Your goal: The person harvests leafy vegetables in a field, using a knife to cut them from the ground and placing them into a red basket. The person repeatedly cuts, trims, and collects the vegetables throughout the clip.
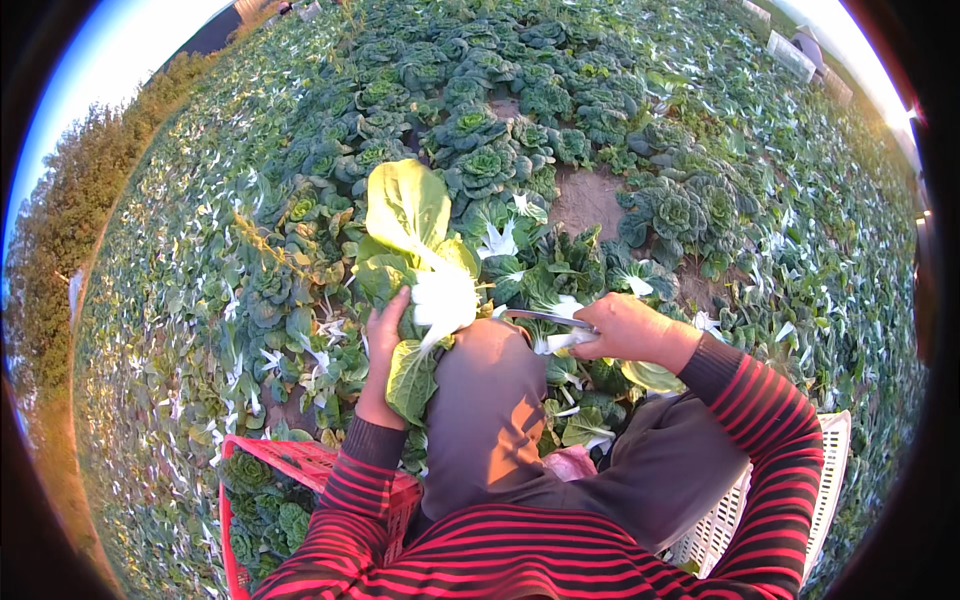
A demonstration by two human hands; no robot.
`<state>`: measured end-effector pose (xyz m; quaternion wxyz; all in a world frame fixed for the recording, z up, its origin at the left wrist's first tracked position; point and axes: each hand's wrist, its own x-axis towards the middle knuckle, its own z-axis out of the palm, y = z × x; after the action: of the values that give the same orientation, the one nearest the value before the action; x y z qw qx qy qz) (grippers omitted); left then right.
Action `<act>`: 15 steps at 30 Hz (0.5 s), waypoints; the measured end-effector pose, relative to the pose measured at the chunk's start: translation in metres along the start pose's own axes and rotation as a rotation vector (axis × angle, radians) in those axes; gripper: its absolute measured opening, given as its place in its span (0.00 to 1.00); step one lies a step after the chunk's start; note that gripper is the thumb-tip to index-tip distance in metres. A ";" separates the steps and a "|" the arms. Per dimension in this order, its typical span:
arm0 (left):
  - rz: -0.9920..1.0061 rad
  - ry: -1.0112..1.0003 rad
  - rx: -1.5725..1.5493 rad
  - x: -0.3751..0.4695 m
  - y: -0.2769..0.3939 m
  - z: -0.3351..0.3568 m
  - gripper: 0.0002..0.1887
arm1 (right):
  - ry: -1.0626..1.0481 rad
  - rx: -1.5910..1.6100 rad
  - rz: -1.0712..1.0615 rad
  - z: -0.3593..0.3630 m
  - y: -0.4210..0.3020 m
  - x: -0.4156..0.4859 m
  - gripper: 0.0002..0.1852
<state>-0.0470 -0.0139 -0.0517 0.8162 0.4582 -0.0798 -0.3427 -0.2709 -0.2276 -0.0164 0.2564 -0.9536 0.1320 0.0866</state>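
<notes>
My left hand (384, 352) grips a leafy green, pak choi-like plant (444, 300) with thick white stalks. Its broad yellow-green leaves point up and away, and its pale base is turned right, above my knee. In my right hand (626, 330) is a knife (551, 317), its thin blade pointing left toward that base with a small gap between. A white leaf stalk (559, 342) lies under the blade by my right fingers; whether they hold it I cannot tell. The fingers of my left hand are partly hidden behind leaves.
A red plastic crate (300, 456) with dark green heads (262, 517) stands at my left. On my right is a white slatted crate (829, 465). Rows of growing heads (480, 161) stretch ahead, with cut leaves (499, 240) strewn around. Far right, a person (808, 46) is near pale crates (791, 56).
</notes>
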 end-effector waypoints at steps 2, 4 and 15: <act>0.015 -0.073 0.036 0.002 0.007 0.003 0.17 | -0.010 0.039 0.087 -0.013 0.007 -0.001 0.30; 0.074 -0.067 0.098 0.005 0.011 0.008 0.17 | 0.286 0.143 0.027 -0.024 0.006 0.006 0.29; 0.130 -0.172 0.283 0.002 0.006 0.040 0.16 | 0.394 0.739 -0.029 -0.013 -0.053 0.061 0.23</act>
<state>-0.0603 -0.0411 -0.0241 0.7542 0.5313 -0.2264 -0.3125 -0.1965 -0.2029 0.0051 0.5524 -0.7976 0.1871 -0.1541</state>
